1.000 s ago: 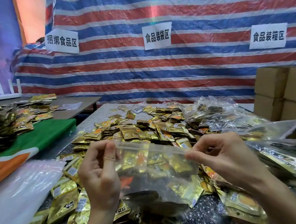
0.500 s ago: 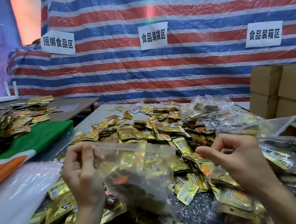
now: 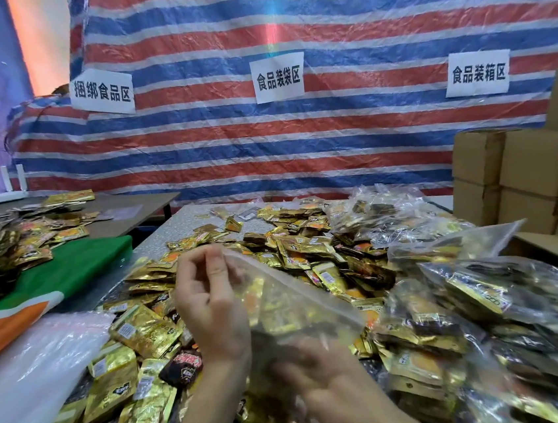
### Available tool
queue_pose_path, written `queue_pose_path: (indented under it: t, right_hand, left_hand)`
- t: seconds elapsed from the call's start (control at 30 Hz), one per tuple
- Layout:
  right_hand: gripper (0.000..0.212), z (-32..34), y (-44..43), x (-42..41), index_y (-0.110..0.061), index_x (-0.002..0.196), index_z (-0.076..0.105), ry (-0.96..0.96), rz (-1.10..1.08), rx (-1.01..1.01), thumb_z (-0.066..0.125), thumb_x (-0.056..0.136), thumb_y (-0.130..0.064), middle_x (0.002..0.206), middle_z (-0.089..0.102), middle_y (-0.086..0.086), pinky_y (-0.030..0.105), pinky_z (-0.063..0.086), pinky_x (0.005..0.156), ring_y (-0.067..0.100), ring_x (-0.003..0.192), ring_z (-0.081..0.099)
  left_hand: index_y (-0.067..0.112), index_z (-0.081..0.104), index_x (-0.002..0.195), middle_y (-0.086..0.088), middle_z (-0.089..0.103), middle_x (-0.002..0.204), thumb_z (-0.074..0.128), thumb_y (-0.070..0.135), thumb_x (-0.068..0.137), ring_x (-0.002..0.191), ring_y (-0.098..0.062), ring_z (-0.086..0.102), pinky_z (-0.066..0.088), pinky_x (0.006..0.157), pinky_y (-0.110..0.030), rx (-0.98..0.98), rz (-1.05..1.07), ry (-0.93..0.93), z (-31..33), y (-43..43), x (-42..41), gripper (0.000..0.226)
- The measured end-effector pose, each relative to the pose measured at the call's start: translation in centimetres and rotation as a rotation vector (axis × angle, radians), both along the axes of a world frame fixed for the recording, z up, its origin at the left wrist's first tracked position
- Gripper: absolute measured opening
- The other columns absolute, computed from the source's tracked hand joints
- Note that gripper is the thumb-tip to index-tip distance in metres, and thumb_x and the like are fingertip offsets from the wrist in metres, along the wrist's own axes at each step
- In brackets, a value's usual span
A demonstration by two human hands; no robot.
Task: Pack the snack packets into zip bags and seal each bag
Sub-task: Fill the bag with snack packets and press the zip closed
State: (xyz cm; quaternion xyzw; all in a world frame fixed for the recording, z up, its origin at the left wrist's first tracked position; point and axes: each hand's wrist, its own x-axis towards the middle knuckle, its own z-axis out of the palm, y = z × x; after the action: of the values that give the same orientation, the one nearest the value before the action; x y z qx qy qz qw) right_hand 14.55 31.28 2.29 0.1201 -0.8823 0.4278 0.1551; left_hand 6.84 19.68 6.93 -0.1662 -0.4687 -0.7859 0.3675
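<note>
Several filled bags (image 3: pixel 486 296) lie right, many packets (image 3: pixel 295 244) unpacked; left hand (image 3: pixel 211 304) pinches the zip bag (image 3: pixel 297 299) at its corner, right hand (image 3: pixel 337 387) blurred, grip undeterminable

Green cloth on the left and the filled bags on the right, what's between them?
Head view: loose gold snack packets cover the table there, with the left hand pinching a clear zip bag over them.

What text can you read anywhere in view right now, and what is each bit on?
"捆绑食品区": left paper sign on the striped tarp.
"食品装袋区": middle paper sign.
"食品装箱区": right paper sign.
Print on the snack packets: too small and blurred to read.
The zip bag pinched by the left hand: no readable text.
</note>
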Motion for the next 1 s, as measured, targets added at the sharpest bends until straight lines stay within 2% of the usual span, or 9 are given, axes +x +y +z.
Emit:
queue_pose_path:
  t: [0.1, 0.23, 0.43, 0.57, 0.67, 0.73, 0.83, 0.9, 1.0]
  right_hand:
    - [0.011, 0.7, 2.2, -0.2, -0.027, 0.093, 0.076, -0.101, -0.131, -0.297, 0.067, 0.096, -0.023, 0.085, 0.075, -0.022, 0.016, 0.054, 0.065, -0.001, 0.082, 0.071]
    - [0.016, 3.6, 5.6, 0.3, -0.015, 0.083, 0.075, -0.083, -0.32, -0.573, 0.068, 0.095, -0.024, 0.076, 0.076, 0.004, 0.033, 0.058, 0.047, 0.019, 0.063, 0.074]
    - [0.032, 7.4, 12.5, -1.2, 0.005, 0.107, 0.061, -0.067, -0.611, -0.869, 0.064, 0.098, -0.025, 0.095, 0.073, 0.018, 0.04, 0.062, 0.053, 0.026, 0.059, 0.074]
    - [0.038, 8.8, 16.6, -3.2, -0.004, 0.135, 0.051, -0.018, -0.623, -1.266, 0.06, 0.101, -0.015, 0.133, 0.059, 0.017, 0.036, 0.063, 0.064, 0.031, 0.105, 0.069]
    - [0.051, 8.1, 17.5, -3.8, -0.008, 0.151, 0.036, 0.017, -0.56, -1.451, 0.053, 0.103, -0.009, 0.155, 0.037, 0.021, 0.039, 0.053, 0.101, 0.033, 0.135, 0.048]
    - [0.054, 7.1, 17.4, -3.8, -0.004, 0.151, 0.031, 0.01, -0.612, -1.412, 0.048, 0.1, 0.005, 0.155, 0.036, 0.022, 0.04, 0.046, 0.11, 0.032, 0.129, 0.052]
    - [0.061, 6.4, 16.8, -3.5, -0.006, 0.153, 0.031, -0.05, -0.71, -1.242, 0.042, 0.096, 0.014, 0.155, 0.038, 0.017, 0.039, 0.054, 0.1, 0.022, 0.094, 0.06]
    - [0.063, 6.6, 16.5, -3.2, -0.008, 0.155, 0.028, -0.097, -0.713, -1.131, 0.047, 0.097, 0.011, 0.157, 0.034, 0.019, 0.041, 0.055, 0.1, 0.026, 0.098, 0.061]
    - [0.045, 7.1, 16.0, -2.6, -0.004, 0.14, 0.044, -0.076, -0.733, -1.078, 0.053, 0.097, 0.006, 0.126, 0.052, 0.01, 0.043, 0.049, 0.108, 0.022, 0.094, 0.063]
  left_hand:
    - [0.032, 0.066, 0.087, 0.012, 0.07, 0.085, 0.051, 0.025, 0.102, 0.082, -0.004, 0.065, 0.048, 0.074, -0.015, -0.17, -0.07, -0.03, 0.7, 0.0, 0.3, 0.022]
    - [0.041, 0.063, 0.124, 0.019, 0.06, 0.132, 0.054, 0.046, 0.097, 0.126, 0.001, 0.052, 0.042, 0.101, -0.023, -0.47, -0.222, -0.182, 0.3, -0.3, 0.9, 0.029]
    - [0.037, 0.067, 0.118, 0.021, 0.064, 0.124, 0.06, 0.028, 0.097, 0.12, 0.004, 0.055, 0.045, 0.102, -0.026, -0.588, -0.324, -0.243, -0.9, 0.3, 2.7, 0.023]
    - [0.039, 0.069, 0.113, 0.021, 0.064, 0.121, 0.06, 0.029, 0.098, 0.116, 0.006, 0.056, 0.045, 0.097, -0.022, -0.638, -0.315, -0.222, -1.2, 0.8, 3.3, 0.02]
    - [0.04, 0.07, 0.109, 0.022, 0.065, 0.118, 0.06, 0.029, 0.097, 0.114, 0.007, 0.056, 0.044, 0.093, -0.021, -0.653, -0.307, -0.204, -1.2, 1.0, 3.6, 0.019]
    - [0.041, 0.071, 0.106, 0.026, 0.066, 0.112, 0.06, 0.029, 0.097, 0.109, 0.011, 0.057, 0.044, 0.087, -0.018, -0.667, -0.312, -0.203, -1.2, 1.0, 3.8, 0.018]
    - [0.039, 0.071, 0.103, 0.029, 0.067, 0.107, 0.061, 0.03, 0.096, 0.105, 0.011, 0.058, 0.045, 0.084, -0.02, -0.69, -0.334, -0.216, -1.5, 0.3, 3.9, 0.016]
    - [0.037, 0.073, 0.102, 0.027, 0.069, 0.106, 0.061, 0.028, 0.096, 0.104, 0.007, 0.061, 0.046, 0.085, -0.022, -0.7, -0.319, -0.222, -1.8, -0.6, 3.9, 0.016]
    - [0.037, 0.073, 0.1, 0.025, 0.071, 0.102, 0.062, 0.023, 0.096, 0.099, 0.005, 0.063, 0.046, 0.078, -0.015, -0.709, -0.294, -0.258, -2.6, -2.2, 4.0, 0.018]
